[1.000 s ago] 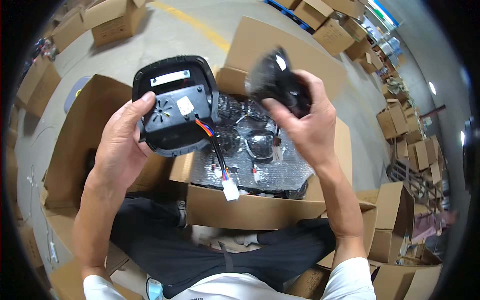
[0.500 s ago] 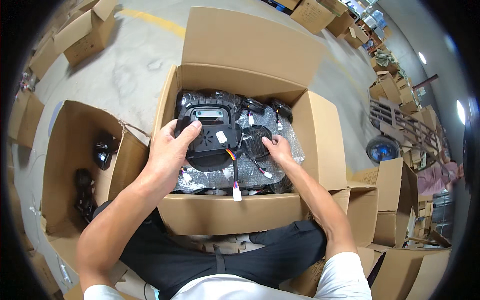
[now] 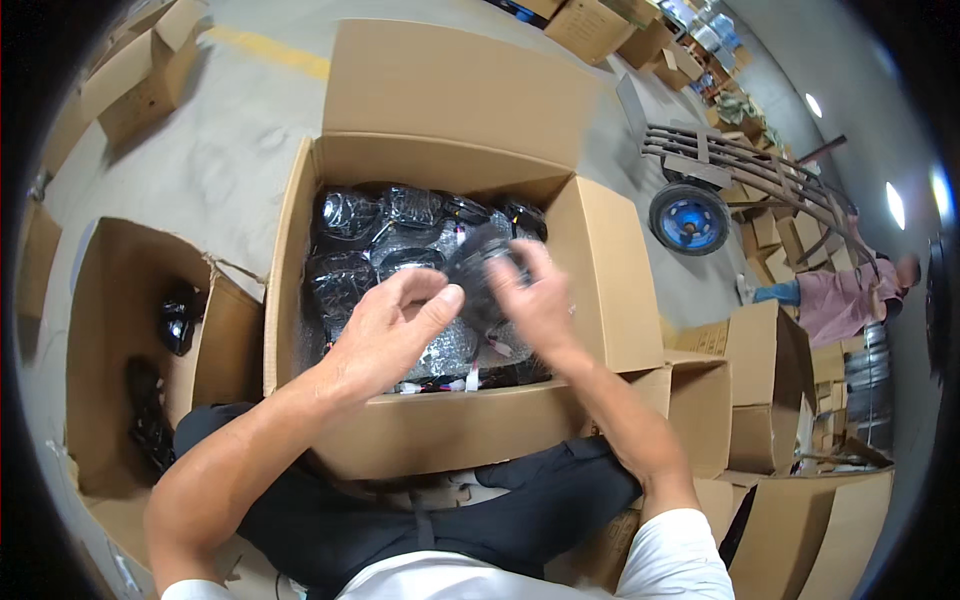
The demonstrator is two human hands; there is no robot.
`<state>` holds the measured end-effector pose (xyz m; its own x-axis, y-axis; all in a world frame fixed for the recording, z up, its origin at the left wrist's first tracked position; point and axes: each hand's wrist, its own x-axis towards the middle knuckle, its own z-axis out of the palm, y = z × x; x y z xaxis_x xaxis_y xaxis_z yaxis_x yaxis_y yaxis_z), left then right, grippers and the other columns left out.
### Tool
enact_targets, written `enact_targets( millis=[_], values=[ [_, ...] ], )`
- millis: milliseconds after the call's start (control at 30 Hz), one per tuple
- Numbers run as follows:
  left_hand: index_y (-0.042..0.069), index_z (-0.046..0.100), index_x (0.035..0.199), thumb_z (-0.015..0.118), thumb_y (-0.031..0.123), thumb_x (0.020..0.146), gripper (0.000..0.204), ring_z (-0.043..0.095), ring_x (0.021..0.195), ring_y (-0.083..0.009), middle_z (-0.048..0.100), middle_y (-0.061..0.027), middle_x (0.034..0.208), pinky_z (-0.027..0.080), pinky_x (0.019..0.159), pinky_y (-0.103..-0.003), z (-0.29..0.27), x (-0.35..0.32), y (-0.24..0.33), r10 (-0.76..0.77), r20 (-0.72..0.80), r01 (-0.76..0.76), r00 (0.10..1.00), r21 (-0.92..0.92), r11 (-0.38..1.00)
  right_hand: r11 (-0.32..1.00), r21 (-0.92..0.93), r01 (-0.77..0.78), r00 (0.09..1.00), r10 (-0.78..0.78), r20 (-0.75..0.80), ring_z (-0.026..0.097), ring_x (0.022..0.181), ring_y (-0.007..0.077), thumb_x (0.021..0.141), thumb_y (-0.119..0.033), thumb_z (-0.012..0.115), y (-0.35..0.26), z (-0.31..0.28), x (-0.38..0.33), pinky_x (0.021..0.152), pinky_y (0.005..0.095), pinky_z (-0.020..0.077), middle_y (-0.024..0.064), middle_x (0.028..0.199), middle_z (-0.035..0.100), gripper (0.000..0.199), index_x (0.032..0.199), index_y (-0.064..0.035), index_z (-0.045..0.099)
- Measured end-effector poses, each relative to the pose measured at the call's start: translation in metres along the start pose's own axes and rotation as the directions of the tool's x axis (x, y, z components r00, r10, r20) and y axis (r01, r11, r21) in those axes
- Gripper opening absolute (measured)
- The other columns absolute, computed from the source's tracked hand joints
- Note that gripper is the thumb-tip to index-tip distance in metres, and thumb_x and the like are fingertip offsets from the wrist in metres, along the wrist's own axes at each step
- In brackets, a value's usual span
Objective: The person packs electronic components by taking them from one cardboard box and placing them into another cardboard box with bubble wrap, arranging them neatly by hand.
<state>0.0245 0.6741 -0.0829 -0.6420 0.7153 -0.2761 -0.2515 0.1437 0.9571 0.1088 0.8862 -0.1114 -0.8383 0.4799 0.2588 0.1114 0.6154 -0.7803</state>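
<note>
Over the open carton [image 3: 287, 280] | right hand [image 3: 530, 300] grasping black unit [image 3: 476, 285], blurred | left hand [image 3: 385, 335] released, just beside it | forearms cross near wall [image 3: 450, 438] | far flap [image 3: 450, 95] folded back, top open

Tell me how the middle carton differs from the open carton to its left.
The middle carton holds many closely packed black parts with bubble wrap; the left carton shows only a few dark pieces.
Both hands are over the middle carton, neither over the left carton.
Both are open, brown cardboard.
</note>
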Motion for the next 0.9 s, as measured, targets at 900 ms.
enact_targets(
  millis=[900],
  values=[
    [-0.009, 0.069, 0.098, 0.068, 0.042, 0.090, 0.052, 0.063, 0.117, -0.0399, 0.067, -0.0286, 0.118, 0.049, 0.099, -0.044, -0.461, -0.317, -0.409, -0.427, -0.900, 0.813, -0.085, -0.310, 0.493, 0.873, -0.465, -0.147, 0.717, 0.418, 0.558, 0.062, 0.119, 0.0283, 0.100, -0.018, 0.061, 0.089, 0.001, -0.028, 0.104, 0.0380, 0.0459, 0.0206, 0.127, 0.064, 0.043, 0.132, 0.0106, 0.056]
  ],
)
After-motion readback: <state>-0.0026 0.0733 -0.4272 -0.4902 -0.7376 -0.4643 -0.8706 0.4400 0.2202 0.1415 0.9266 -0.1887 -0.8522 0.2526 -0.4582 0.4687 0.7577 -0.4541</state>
